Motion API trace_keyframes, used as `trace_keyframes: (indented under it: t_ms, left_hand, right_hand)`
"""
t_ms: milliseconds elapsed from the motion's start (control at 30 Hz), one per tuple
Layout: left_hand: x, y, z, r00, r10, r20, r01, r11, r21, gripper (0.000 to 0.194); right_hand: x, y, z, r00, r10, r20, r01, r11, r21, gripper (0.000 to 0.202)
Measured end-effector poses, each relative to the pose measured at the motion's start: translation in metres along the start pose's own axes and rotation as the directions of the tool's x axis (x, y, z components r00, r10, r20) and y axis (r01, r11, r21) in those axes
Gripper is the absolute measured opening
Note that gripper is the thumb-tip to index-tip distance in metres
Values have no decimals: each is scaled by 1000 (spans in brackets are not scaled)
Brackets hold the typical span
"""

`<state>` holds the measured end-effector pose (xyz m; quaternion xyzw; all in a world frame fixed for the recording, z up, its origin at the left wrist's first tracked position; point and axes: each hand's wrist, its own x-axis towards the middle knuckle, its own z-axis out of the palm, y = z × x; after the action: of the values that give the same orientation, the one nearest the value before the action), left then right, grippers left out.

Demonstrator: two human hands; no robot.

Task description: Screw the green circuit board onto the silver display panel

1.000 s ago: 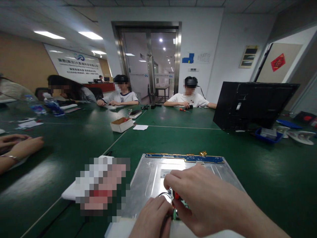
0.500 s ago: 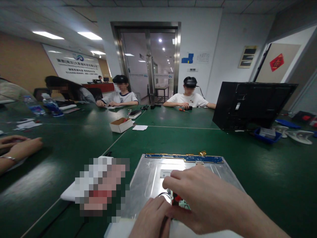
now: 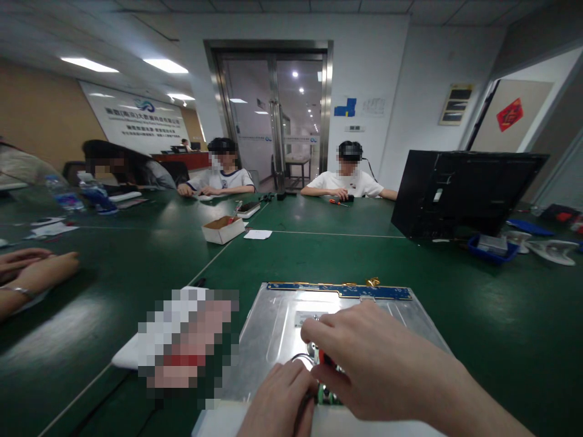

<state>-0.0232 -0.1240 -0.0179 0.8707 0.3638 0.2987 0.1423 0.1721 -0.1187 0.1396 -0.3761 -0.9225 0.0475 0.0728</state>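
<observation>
My right hand (image 3: pixel 364 358) is curled over a small green circuit board (image 3: pixel 328 396), closed around a red-and-black screwdriver (image 3: pixel 322 357) whose lower end is hidden. Against the board's left side, my left hand (image 3: pixel 280 397) has its fingers bent and pressed together; what they grip is hidden. Both hands are above a silver metal panel (image 3: pixel 259 340), which lies flat in front of me. Along the panel's far edge runs a long blue circuit strip (image 3: pixel 314 291) with gold tape. A dark cable (image 3: pixel 300 357) loops beside my left fingers.
Left of the panel lies a white and pink object (image 3: pixel 182 340), blurred out. Farther off are a small open box (image 3: pixel 223 230), a black monitor (image 3: pixel 464 191) and a blue tray (image 3: pixel 492 247). Several people sit around the green table (image 3: pixel 337 258); a co-worker's hands (image 3: pixel 40 273) are at left.
My right hand has turned slightly over the circuit board, and the screwdriver's handle shows less. More of the board's near edge is visible. My left hand has barely moved.
</observation>
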Motion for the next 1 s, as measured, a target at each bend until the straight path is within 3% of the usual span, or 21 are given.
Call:
trace_keyframes:
  t_ms: [367, 800, 1000]
  left_hand:
    - [2, 1, 0, 1000, -10, 22, 10, 1000, 4, 22]
    - [0, -1, 0, 999, 25, 29, -27, 997, 78, 24]
    - [1, 0, 0, 1000, -10, 27, 10, 1000, 0, 23]
  right_hand:
    - [-3, -2, -4, 999, -28, 28, 27, 999, 22, 16]
    - [0, -1, 0, 1000, -16, -11, 16, 1000, 12, 6]
    - [-3, -3, -5, 1000, -26, 17, 25, 998, 52, 14]
